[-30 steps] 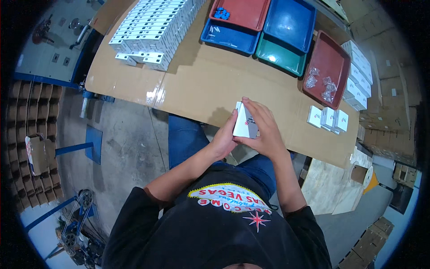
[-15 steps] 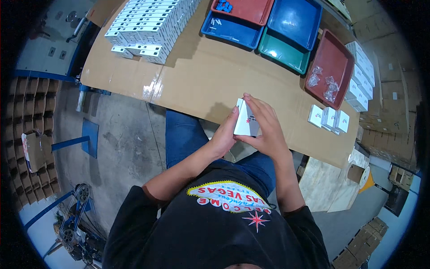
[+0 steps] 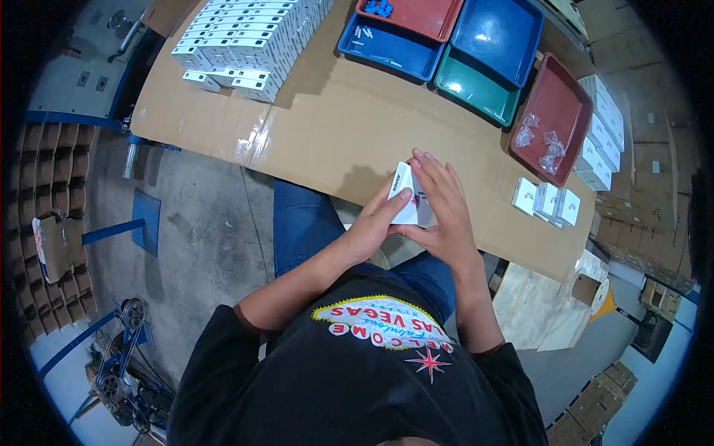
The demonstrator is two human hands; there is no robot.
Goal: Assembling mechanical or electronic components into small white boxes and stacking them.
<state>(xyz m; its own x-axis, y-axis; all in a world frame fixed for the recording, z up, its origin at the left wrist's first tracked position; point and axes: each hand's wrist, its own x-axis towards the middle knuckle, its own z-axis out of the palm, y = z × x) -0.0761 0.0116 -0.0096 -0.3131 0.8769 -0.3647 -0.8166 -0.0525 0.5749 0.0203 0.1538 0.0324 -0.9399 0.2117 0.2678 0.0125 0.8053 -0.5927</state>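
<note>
A small white box (image 3: 405, 210) with dark and red print is held between my two hands, just off the near edge of the cardboard-covered table (image 3: 327, 141). My left hand (image 3: 370, 228) grips its left side, with the thumb lying across the printed face. On the other side my right hand (image 3: 444, 215) cups the box, fingers stretched along its far end and thumb at its near end. The back of the box and some of the left fingers are hidden.
Stacked white boxes (image 3: 253, 37) stand far left. Plastic trays in red, blue and green line the far side; one red tray (image 3: 550, 119) holds clear plastic bags. White boxes (image 3: 547, 201) lie at the right, and more (image 3: 599, 145) stand behind that tray.
The left thumb has slid from the box's upper edge down onto its face. The box has turned slightly, so print on its narrow side now shows.
</note>
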